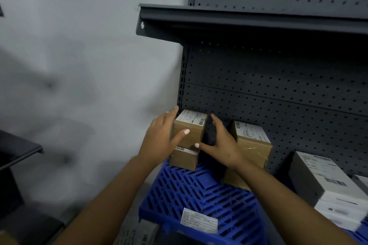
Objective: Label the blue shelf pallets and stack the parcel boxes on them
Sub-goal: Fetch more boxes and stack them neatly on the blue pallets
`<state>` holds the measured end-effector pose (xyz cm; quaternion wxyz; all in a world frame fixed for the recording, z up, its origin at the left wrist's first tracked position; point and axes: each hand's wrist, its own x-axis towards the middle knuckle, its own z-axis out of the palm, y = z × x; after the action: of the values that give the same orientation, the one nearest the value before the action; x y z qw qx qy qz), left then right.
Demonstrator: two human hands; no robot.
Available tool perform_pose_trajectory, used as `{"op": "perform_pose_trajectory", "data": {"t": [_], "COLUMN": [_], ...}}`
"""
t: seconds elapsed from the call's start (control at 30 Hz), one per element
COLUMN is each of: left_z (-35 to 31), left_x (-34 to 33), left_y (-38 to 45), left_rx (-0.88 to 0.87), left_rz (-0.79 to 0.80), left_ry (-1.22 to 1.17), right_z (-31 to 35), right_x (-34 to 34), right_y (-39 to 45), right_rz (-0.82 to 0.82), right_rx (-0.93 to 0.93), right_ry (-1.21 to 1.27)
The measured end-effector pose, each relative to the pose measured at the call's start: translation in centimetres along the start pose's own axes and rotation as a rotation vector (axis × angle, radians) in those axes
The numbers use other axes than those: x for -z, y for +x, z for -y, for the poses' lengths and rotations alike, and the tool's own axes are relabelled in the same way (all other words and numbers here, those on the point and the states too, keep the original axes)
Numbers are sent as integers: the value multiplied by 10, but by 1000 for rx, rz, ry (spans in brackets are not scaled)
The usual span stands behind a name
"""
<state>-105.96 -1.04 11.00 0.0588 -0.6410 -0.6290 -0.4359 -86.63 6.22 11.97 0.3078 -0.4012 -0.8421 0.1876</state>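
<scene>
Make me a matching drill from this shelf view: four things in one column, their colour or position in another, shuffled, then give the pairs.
Things:
1. Slatted plastic pallet
2. Small upper cardboard box between the hands
3. Perforated metal back panel
4. White paper label

Descriptions:
A. Dark grey, dotted with holes
B. Lying on the near part of the pallet
C. Bright blue, under the parcels
D. Brown, stacked on another brown box

Pairs: 1-C, 2-D, 3-A, 4-B

The left hand and right hand sit on either side of the top box.
</scene>
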Motion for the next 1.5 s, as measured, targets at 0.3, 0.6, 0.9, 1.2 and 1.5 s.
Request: {"op": "perform_pose_trajectory", "data": {"t": [0.3, 0.6, 0.9, 1.2, 1.5], "left_z": [-92, -195, -276, -277, -267], "left_x": [12, -51, -148, -218, -242], "left_y": [-20, -45, -76, -90, -77], "left_rx": [-168, -250, -159, -68, -27], "left_rz": [18, 140, 303, 410, 366], "left_ry": [-4, -29, -104, -123, -138], "right_z": [-1, -97, -193, -245, -242], "right_x": [75, 160, 219, 216, 207], "right_y": [-61, -144, -207, -222, -215], "right_rz": [-52, -56, -52, 65, 24], "right_rx": [152, 68, -14, -176, -206], "right_ry": [-81, -198, -236, -54, -95]}}
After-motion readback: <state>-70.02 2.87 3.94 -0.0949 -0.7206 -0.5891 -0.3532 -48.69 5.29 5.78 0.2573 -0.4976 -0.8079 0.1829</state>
